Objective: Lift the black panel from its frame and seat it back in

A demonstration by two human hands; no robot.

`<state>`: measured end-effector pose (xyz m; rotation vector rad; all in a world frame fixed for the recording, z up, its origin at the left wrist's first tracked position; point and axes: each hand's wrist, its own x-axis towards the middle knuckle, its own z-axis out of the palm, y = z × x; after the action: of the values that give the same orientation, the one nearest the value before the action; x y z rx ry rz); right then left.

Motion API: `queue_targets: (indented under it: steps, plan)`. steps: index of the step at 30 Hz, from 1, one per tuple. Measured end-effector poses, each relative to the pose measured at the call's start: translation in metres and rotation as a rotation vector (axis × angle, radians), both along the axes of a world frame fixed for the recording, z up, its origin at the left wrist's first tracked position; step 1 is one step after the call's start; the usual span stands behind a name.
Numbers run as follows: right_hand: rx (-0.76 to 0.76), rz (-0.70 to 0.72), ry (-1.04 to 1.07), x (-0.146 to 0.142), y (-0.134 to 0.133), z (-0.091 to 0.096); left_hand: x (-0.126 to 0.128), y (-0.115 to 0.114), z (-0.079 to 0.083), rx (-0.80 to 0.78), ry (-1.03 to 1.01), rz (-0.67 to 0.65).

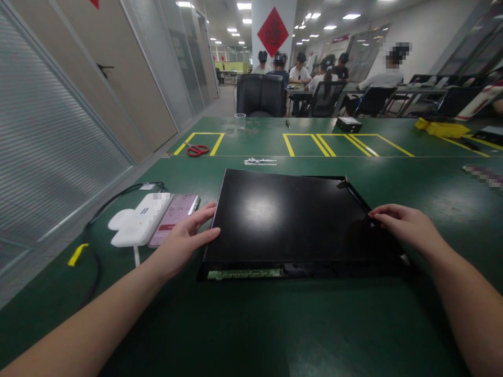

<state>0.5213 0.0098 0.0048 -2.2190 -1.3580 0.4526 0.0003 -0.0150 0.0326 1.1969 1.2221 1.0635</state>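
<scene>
A glossy black LCD screen panel [283, 220] lies askew over a thin black frame [338, 271], its left side seeming raised. Along the near edge a green circuit board strip [243, 274] shows. My left hand [188, 235] grips the panel's left edge, thumb and fingers spread along it. At the right side, my right hand [404, 222] pinches the edge of the black frame with thumb and fingertips pressed together. How far those fingertips reach under the frame is hidden.
Left of the panel lie a phone [175, 217], a white charger-like device [139, 220] and a black cable [96, 262]. Beyond it are red-handled scissors [197, 150], small white strips [260, 162], a clear cup [240, 121] and a black box [349, 124]. Several people sit farther back.
</scene>
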Motion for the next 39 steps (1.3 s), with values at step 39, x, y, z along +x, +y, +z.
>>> queue_targets:
  steps: [39]
  plan:
    - [0.015, 0.0, -0.052, -0.009, 0.001, 0.007, -0.002, 0.001, -0.025, -0.229, -0.431, -0.495]
